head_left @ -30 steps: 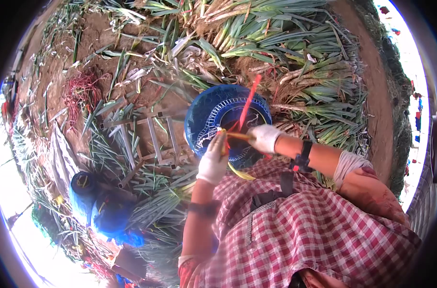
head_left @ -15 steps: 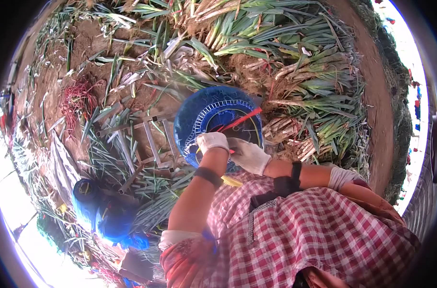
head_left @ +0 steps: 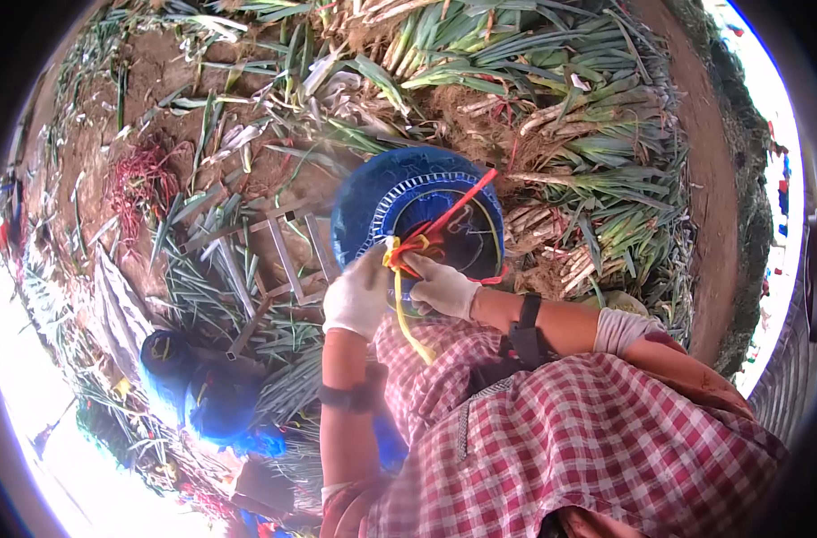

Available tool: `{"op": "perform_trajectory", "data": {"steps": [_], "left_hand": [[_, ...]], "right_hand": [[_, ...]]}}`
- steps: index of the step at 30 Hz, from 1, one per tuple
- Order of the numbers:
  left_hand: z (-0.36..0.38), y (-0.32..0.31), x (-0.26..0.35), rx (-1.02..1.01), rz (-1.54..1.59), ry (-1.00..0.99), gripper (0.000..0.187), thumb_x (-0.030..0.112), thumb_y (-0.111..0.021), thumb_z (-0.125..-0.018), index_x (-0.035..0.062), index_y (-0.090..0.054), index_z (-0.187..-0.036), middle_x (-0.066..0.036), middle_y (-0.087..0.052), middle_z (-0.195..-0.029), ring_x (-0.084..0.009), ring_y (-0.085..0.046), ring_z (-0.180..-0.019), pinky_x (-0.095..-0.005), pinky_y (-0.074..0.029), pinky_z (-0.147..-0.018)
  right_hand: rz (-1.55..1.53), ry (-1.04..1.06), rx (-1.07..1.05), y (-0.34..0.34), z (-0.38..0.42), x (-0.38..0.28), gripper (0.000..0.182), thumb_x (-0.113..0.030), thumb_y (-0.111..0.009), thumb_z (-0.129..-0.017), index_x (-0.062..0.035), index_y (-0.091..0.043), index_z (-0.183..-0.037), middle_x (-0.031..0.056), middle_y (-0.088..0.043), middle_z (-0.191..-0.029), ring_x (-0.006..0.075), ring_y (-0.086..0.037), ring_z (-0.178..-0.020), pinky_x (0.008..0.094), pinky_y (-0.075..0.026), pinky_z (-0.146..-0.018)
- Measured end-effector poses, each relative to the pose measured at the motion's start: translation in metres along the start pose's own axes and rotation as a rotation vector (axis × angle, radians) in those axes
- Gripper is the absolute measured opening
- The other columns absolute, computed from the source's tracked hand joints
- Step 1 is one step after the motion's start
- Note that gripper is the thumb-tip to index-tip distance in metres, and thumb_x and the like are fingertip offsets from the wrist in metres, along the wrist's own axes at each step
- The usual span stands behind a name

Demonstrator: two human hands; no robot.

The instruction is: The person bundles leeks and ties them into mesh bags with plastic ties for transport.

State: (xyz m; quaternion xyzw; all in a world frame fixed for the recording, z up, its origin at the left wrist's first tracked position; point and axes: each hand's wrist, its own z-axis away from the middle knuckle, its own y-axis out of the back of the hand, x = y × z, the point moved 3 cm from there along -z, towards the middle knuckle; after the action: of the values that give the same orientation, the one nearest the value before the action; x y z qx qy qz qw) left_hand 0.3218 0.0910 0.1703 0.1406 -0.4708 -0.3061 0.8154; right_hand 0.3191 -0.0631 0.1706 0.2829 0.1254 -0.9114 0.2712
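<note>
My left hand [head_left: 356,294], in a white glove, is closed on one side of a bunch of red and yellow strips [head_left: 417,247]. From the other side my right hand [head_left: 442,285], also gloved, pinches the bunch. One red strip stretches up to the right; a yellow strip [head_left: 407,325] hangs down toward the checked cloth on my lap. Both hands are over the near edge of a round blue object [head_left: 355,211] with a ring of white dashes and a dark middle.
Leek bunches [head_left: 597,170] lie piled at the right and top. A metal frame [head_left: 285,260] stands left of the blue object. Farther left are a tangle of red strips [head_left: 142,184] and blue wrapped bundles [head_left: 216,394]. Loose leaves cover the soil.
My left hand has moved left and down, and my right hand slightly down and left. The red and yellow bunch now shows between them, with the yellow strip hanging lower.
</note>
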Motion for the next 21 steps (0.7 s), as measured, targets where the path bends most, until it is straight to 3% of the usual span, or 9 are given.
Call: {"op": "perform_trajectory", "data": {"steps": [2, 4, 5, 8, 11, 14, 16, 19, 21], "left_hand": [[0.001, 0.013, -0.025, 0.314, -0.018, -0.064, 0.033, 0.021, -0.053, -0.080, 0.0110, -0.055, -0.111, -0.011, -0.060, -0.101, -0.0301, -0.055, -0.096, -0.0360, -0.044, -0.083], [-0.003, 0.007, -0.066, 0.439, -0.075, -0.029, 0.036, 0.024, -0.051, -0.084, 0.0085, -0.052, -0.116, -0.012, -0.056, -0.108, -0.0250, -0.053, -0.101, -0.0334, -0.041, -0.088], [-0.002, -0.003, -0.077, 0.439, -0.076, -0.026, 0.036, 0.024, -0.051, -0.084, 0.0085, -0.052, -0.116, -0.012, -0.056, -0.108, -0.0250, -0.053, -0.101, -0.0334, -0.041, -0.088], [-0.004, -0.033, -0.099, 0.193, 0.813, 0.178, 0.044, 0.029, -0.046, -0.090, 0.0064, -0.041, -0.127, -0.002, -0.051, -0.112, -0.0149, -0.050, -0.099, -0.0267, -0.041, -0.084], [0.003, -0.022, -0.084, 0.107, 1.086, 0.425, 0.051, 0.028, -0.050, -0.087, 0.0013, -0.036, -0.129, -0.007, -0.053, -0.111, -0.0143, -0.049, -0.100, -0.0263, -0.041, -0.084], [-0.013, -0.019, -0.076, -0.061, 0.682, 0.208, 0.071, 0.034, -0.063, -0.077, -0.0004, -0.031, -0.130, -0.015, -0.044, -0.123, -0.0215, -0.049, -0.106, -0.0308, -0.043, -0.086], [-0.012, -0.013, -0.045, 0.127, 0.003, 0.348, 0.086, 0.041, -0.069, -0.068, 0.0026, -0.027, -0.132, -0.021, -0.036, -0.130, -0.0327, -0.046, -0.111, -0.0373, -0.040, -0.091], [-0.024, -0.015, -0.010, 0.278, -0.058, 0.015, 0.093, 0.046, -0.070, -0.063, 0.0101, -0.024, -0.135, -0.024, -0.027, -0.135, -0.0395, -0.032, -0.121, -0.0425, -0.034, -0.097], [-0.032, -0.022, 0.003, 0.149, -0.278, 0.071, 0.089, 0.044, -0.070, -0.063, 0.0135, -0.025, -0.135, -0.023, -0.026, -0.135, -0.0421, -0.028, -0.123, -0.0443, -0.034, -0.097]], "right_hand": [[-0.181, 0.004, 0.056, -0.001, -0.020, 0.016, 0.046, -0.007, -0.048, -0.076, -0.0030, -0.039, -0.120, 0.0078, -0.056, -0.075, 0.0149, -0.057, -0.059, 0.0282, -0.049, -0.055], [-0.623, -0.085, 0.017, -0.003, -0.025, 0.014, 0.032, -0.010, -0.048, -0.076, -0.0062, -0.046, -0.107, 0.0055, -0.053, -0.070, 0.0151, -0.055, -0.056, 0.0267, -0.046, -0.050], [-0.623, -0.088, 0.015, -0.004, -0.029, 0.014, 0.032, -0.010, -0.048, -0.076, -0.0062, -0.046, -0.107, 0.0055, -0.053, -0.070, 0.0151, -0.055, -0.056, 0.0267, -0.046, -0.050], [-0.988, -0.238, -0.123, -0.009, -0.049, 0.014, 0.013, -0.013, -0.049, -0.076, -0.0103, -0.049, -0.090, 0.0032, -0.049, -0.065, 0.0139, -0.051, -0.051, 0.0253, -0.039, -0.043], [-0.977, -0.348, -0.306, -0.014, -0.079, 0.013, 0.008, -0.018, -0.050, -0.077, -0.0116, -0.047, -0.073, 0.0017, -0.045, -0.061, 0.0115, -0.044, -0.046, 0.0235, -0.030, -0.038], [-0.865, -0.345, -0.245, -0.016, -0.075, 0.002, 0.010, -0.021, -0.050, -0.078, -0.0128, -0.048, -0.072, 0.0002, -0.046, -0.060, 0.0114, -0.045, -0.044, 0.0225, -0.030, -0.038], [-0.871, -0.370, -0.256, -0.017, -0.074, 0.005, 0.016, -0.029, -0.050, -0.082, -0.0131, -0.051, -0.077, -0.0009, -0.051, -0.062, 0.0120, -0.046, -0.043, 0.0227, -0.032, -0.038], [-1.076, -0.259, -0.224, -0.008, -0.068, 0.011, 0.037, -0.048, -0.046, -0.084, -0.0122, -0.052, -0.075, -0.0028, -0.051, -0.061, 0.0120, -0.049, -0.046, 0.0270, -0.041, -0.039], [-1.103, -0.273, -0.108, -0.005, -0.059, 0.010, 0.037, -0.048, -0.045, -0.085, -0.0127, -0.051, -0.076, -0.0027, -0.051, -0.062, 0.0116, -0.050, -0.049, 0.0255, -0.040, -0.041]]}}
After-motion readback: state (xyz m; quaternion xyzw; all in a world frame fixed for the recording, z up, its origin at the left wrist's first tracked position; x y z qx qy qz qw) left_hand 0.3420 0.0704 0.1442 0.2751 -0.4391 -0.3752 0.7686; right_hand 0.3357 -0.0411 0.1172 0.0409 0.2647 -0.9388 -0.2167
